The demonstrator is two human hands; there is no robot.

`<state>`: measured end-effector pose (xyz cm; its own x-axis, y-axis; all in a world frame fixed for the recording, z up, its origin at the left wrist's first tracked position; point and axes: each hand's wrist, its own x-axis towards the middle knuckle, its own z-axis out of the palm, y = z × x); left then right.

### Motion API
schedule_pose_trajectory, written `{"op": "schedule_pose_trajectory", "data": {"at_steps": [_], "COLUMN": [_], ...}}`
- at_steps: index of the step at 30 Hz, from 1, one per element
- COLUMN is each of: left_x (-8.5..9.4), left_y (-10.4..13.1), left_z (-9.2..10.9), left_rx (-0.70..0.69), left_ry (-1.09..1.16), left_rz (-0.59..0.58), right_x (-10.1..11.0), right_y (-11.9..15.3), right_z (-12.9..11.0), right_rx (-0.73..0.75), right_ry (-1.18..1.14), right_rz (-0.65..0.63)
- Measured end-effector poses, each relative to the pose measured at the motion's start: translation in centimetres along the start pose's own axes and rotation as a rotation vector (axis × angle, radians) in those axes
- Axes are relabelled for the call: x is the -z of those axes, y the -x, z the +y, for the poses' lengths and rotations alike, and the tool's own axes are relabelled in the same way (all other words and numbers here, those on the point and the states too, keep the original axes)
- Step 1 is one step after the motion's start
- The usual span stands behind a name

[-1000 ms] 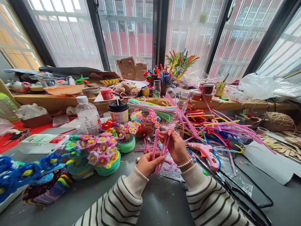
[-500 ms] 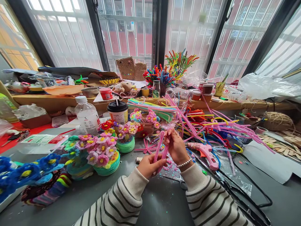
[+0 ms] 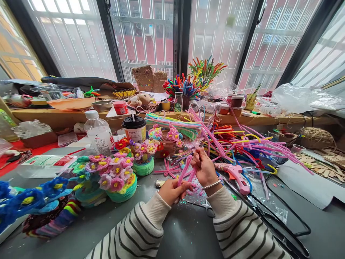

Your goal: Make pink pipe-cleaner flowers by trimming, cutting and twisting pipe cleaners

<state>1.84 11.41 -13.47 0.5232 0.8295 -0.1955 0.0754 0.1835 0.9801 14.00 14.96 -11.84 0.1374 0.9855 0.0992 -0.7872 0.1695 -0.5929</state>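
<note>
Between my hands is a fuzzy pink pipe cleaner [image 3: 184, 170], bent into long narrow loops. My left hand [image 3: 174, 190] pinches its lower end between thumb and fingers. My right hand [image 3: 205, 168], a beaded bracelet at its wrist, is closed on the pipe cleaner's right side; the fingers hide that part. Under the hands lie pink glittery scraps [image 3: 196, 190] and a pair of scissors [image 3: 207, 206], partly covered by the right wrist and sleeve. A pink glue gun [image 3: 235, 176] rests just right of my right hand.
Pipe-cleaner flowers in pots [image 3: 115, 176] crowd the left, with a plastic bottle [image 3: 98, 135] and a lidded cup [image 3: 134, 129] behind. Loose pink pipe cleaners [image 3: 269, 145] spread across the right. A black cable [image 3: 303, 223] curves at the right, near white paper [image 3: 307, 183].
My right fingers have shifted slightly up and right, and the pink loops show more apart. My left hand keeps its pinch in nearly the same place.
</note>
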Motion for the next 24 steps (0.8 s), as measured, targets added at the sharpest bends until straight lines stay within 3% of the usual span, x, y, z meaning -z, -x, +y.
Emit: {"op": "schedule_pose_trajectory", "data": {"at_steps": [4,7,11,15,17,20,22,24], "left_x": [0.4,0.9,1.3,1.3,1.3,1.2,1.1,1.0], "left_y": [-0.2,-0.4,-0.5,-0.3,-0.2,-0.2,-0.3,-0.3], "left_z": [-0.2,-0.3,-0.2,0.1,0.2,0.3,0.3,0.4], "left_rx": [-0.01,-0.046,-0.112,-0.136,-0.14,-0.148,-0.143,-0.14], "left_ry": [0.023,0.072,0.091,0.082,0.086,0.107,0.129,0.142], "left_rz": [0.009,0.08,0.145,0.151,0.146,0.15,0.164,0.18], "right_x": [0.1,0.2,1.5,3.8,4.9,7.0,9.1,11.5], "right_y": [-0.1,0.1,1.5,4.9,7.1,10.4,12.5,14.2], "right_z": [-0.5,-2.1,-5.7,-10.4,-12.6,-14.9,-15.4,-15.2], "right_rx": [-0.017,-0.063,-0.119,-0.078,-0.063,-0.131,-0.119,-0.07], "right_ry": [0.072,0.206,0.361,0.609,0.89,1.489,1.833,2.027], "right_rz": [-0.011,-0.038,-0.07,0.036,0.102,0.025,-0.009,-0.064]}}
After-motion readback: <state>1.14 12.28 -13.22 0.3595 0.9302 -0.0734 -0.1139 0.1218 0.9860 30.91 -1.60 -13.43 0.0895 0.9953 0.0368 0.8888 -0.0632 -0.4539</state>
